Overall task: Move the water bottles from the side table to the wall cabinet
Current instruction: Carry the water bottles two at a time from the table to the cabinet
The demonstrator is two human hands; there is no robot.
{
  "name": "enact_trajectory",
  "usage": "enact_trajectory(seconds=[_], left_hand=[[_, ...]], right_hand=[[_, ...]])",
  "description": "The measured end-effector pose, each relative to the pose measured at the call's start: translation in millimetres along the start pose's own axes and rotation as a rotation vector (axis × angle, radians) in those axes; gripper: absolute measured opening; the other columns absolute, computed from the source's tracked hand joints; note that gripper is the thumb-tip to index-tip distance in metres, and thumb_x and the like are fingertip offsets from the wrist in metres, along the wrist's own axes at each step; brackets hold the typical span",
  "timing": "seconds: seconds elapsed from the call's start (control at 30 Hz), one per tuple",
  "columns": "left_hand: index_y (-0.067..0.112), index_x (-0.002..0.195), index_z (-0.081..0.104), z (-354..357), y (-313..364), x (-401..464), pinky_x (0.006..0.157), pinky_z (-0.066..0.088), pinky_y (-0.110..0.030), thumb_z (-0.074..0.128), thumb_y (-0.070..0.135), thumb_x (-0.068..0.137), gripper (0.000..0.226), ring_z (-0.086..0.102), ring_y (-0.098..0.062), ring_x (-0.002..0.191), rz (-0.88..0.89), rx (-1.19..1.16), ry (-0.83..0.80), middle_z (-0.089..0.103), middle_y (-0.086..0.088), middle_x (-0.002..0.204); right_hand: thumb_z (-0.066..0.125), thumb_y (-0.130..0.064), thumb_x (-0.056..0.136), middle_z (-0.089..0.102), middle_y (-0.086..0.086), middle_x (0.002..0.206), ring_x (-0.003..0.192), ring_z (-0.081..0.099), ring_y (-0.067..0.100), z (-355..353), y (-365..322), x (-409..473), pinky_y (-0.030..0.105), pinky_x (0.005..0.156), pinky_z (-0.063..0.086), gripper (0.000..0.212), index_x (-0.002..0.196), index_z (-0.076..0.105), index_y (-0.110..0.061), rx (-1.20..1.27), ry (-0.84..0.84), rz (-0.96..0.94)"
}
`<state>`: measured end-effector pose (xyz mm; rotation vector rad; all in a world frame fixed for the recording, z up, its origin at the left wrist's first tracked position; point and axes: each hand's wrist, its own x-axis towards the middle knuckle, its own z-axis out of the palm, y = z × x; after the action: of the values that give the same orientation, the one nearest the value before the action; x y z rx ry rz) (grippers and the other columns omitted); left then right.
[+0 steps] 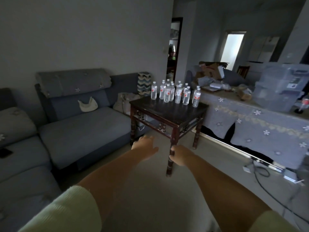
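Dark wooden side table (pixel 168 113) bears water bottles (pixel 175 92) beside grey sofa (pixel 80 124).

head camera looks down across side table (pixel 168 113).

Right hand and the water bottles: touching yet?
Apart. The head view shows the right hand low in front of the side table, overlapping only its near leg, while the water bottles stand at the tabletop's far edge, bare tabletop between them.
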<state>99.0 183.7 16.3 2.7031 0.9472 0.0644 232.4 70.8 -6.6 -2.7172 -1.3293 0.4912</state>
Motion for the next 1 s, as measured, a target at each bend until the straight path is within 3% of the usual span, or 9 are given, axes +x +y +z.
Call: enact_trajectory(seconds=[0.3,0.43,0.57,0.73,1.0], left_hand=[[0.024,0.143,0.036,-9.6,-64.0,107.7,0.101,0.043,-0.045,0.050,0.034,0.095,0.051,0.042,-0.030,0.129,-0.127,-0.070,0.025,0.041,-0.009,0.141],[0.018,0.136,0.041,-11.5,-76.8,185.8,0.099,0.044,-0.046,0.047,0.039,0.096,0.046,0.044,-0.032,0.124,-0.137,-0.087,0.034,0.044,-0.013,0.136],[0.020,0.138,0.040,-13.6,-70.5,269.1,0.098,0.045,-0.044,0.048,0.040,0.095,0.048,0.044,-0.032,0.126,-0.149,-0.124,0.032,0.043,-0.012,0.137],[0.021,0.133,0.047,-12.4,-59.3,340.1,0.101,0.042,-0.045,0.050,0.034,0.094,0.041,0.044,-0.030,0.125,-0.100,-0.128,-0.001,0.046,-0.008,0.135],[0.021,0.131,0.047,-14.2,-122.2,447.3,0.098,0.045,-0.047,0.047,0.038,0.095,0.040,0.049,-0.032,0.119,-0.128,-0.126,-0.022,0.049,-0.011,0.132]], right_hand=[[0.047,-0.038,0.098,0.043,0.012,0.146,0.136,0.041,0.029,-10.1,-27.0,135.8,0.043,0.109,0.037,0.052,0.144,0.039,-0.017,-0.069,0.003,-0.129],[0.048,-0.037,0.098,0.042,0.010,0.147,0.136,0.041,0.028,-32.2,-16.2,208.1,0.040,0.111,0.036,0.050,0.143,0.041,-0.017,-0.073,0.030,-0.124],[0.050,-0.039,0.093,0.051,0.009,0.138,0.128,0.049,0.030,-62.1,10.1,287.8,0.041,0.105,0.042,0.044,0.132,0.051,-0.017,-0.066,0.050,-0.105],[0.050,-0.036,0.093,0.053,0.012,0.129,0.119,0.054,0.033,-86.1,27.1,363.8,0.043,0.100,0.045,0.040,0.128,0.052,-0.017,-0.027,0.027,-0.068],[0.049,-0.040,0.095,0.052,0.008,0.132,0.120,0.054,0.029,-85.6,-8.0,472.0,0.048,0.101,0.045,0.044,0.134,0.047,-0.021,-0.023,-0.018,-0.101]])
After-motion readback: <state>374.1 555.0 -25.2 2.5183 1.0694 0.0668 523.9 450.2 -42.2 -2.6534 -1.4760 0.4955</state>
